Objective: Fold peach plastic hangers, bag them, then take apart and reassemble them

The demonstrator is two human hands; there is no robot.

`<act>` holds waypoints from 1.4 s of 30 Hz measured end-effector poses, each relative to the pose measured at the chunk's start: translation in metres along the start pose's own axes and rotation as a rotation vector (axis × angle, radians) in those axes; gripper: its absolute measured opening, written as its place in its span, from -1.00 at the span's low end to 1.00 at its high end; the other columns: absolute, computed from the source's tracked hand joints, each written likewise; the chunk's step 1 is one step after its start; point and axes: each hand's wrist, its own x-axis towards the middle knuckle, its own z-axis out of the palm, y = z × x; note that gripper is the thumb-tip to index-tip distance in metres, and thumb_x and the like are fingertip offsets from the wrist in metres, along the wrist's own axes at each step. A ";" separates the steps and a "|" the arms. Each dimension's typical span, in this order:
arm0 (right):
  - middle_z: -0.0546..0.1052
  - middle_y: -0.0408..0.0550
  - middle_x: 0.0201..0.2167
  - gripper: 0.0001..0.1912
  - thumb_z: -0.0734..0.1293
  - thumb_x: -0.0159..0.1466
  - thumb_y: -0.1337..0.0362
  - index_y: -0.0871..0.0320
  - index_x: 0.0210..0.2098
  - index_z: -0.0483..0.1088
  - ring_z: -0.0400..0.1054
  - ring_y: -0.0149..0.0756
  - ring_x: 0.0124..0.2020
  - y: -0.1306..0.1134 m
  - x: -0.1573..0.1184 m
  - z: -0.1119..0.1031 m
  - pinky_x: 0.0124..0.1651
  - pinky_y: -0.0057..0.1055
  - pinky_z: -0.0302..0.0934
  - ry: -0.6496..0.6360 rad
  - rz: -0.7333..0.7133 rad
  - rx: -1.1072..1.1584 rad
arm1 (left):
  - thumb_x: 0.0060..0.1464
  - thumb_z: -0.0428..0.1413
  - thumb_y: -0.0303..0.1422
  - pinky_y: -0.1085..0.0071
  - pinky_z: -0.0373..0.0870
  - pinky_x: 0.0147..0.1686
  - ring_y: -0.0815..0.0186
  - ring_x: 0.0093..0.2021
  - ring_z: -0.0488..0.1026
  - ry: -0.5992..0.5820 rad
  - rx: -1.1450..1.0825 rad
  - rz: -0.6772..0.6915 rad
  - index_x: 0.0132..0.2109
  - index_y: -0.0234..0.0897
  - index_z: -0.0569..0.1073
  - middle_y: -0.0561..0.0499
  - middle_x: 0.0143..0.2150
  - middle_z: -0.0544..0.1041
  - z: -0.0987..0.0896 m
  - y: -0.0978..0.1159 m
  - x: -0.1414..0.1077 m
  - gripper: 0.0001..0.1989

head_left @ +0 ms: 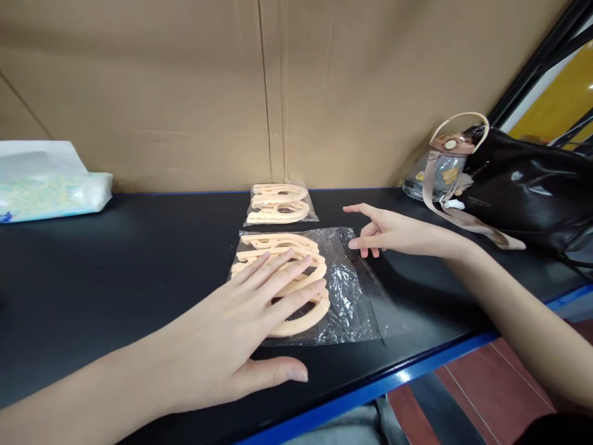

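Note:
My left hand (254,315) lies spread over the larger clear plastic bag (345,290), its fingers on the peach-coloured plastic hanger-like pieces (319,309) inside. The bag's right part is flat and crinkled, with no pieces in it. Behind it rests a smaller clear bag (280,203) with similar peach pieces. My right hand (377,232) is just right of the larger bag's upper right corner, index finger stretched toward the left and the other fingers partly bent but apart. It holds nothing.
A packet of tissues (55,188) lies at the left on the black table (139,259). At the right stand a clear bottle (445,167) with a strap and a black bag (528,185). Cardboard (185,93) rises behind; the blue table edge (393,380) runs in front.

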 end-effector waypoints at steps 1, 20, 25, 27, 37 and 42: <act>0.56 -0.16 -0.47 -0.14 0.39 0.24 0.10 0.21 0.37 -0.06 0.43 -0.34 -0.46 0.000 0.000 0.000 -0.41 -0.42 0.29 -0.024 -0.013 0.036 | 0.23 0.03 0.06 -0.04 0.07 0.34 -0.06 0.44 -0.03 0.009 0.016 0.027 0.40 -0.16 0.14 -0.11 0.46 0.11 0.002 0.002 0.004 -0.28; 0.55 -0.14 -0.54 -0.33 0.27 0.34 0.06 0.23 0.32 0.05 0.35 -0.38 -0.64 -0.005 0.003 0.003 -0.64 -0.48 0.19 0.087 0.161 -0.092 | 0.15 0.04 0.16 -0.05 0.15 0.28 -0.08 0.37 0.11 0.043 0.033 0.062 0.36 -0.21 0.23 -0.13 0.41 0.21 0.010 0.008 0.016 -0.22; 0.57 -0.09 -0.42 -0.21 0.33 0.27 0.04 0.23 0.36 -0.01 0.41 -0.33 -0.50 0.000 0.004 0.002 -0.56 -0.45 0.23 0.134 0.103 -0.097 | 0.13 0.05 0.17 -0.08 0.15 0.28 -0.12 0.36 0.13 0.050 -0.006 0.055 0.31 -0.23 0.31 -0.18 0.40 0.23 0.009 0.009 0.017 -0.24; 0.55 -0.08 -0.38 -0.27 0.36 0.24 0.04 0.23 0.29 0.15 0.39 -0.31 -0.43 0.006 0.007 0.001 -0.45 -0.41 0.24 0.240 0.046 -0.257 | 0.13 0.04 0.17 -0.07 0.15 0.29 -0.11 0.37 0.13 0.043 -0.008 0.058 0.31 -0.22 0.31 -0.18 0.40 0.23 0.009 0.009 0.017 -0.24; 0.40 -0.18 -0.53 -0.66 0.34 0.19 0.00 0.14 -0.47 0.30 0.23 -0.41 -0.49 0.010 0.016 -0.008 -0.44 -0.43 0.06 0.124 -0.016 -0.093 | 0.13 0.07 0.16 -0.06 0.16 0.30 -0.11 0.37 0.14 0.044 -0.029 0.080 0.31 -0.23 0.31 -0.20 0.40 0.22 0.008 0.008 0.016 -0.23; 0.45 -0.24 -0.55 -0.74 0.39 0.18 0.27 0.10 -0.24 0.20 0.23 -0.47 -0.55 0.002 0.010 -0.005 -0.53 -0.51 0.00 0.021 0.013 0.283 | 0.15 0.05 0.14 -0.04 0.15 0.30 -0.11 0.38 0.14 0.052 -0.018 0.081 0.31 -0.25 0.31 -0.22 0.41 0.19 0.009 0.009 0.015 -0.25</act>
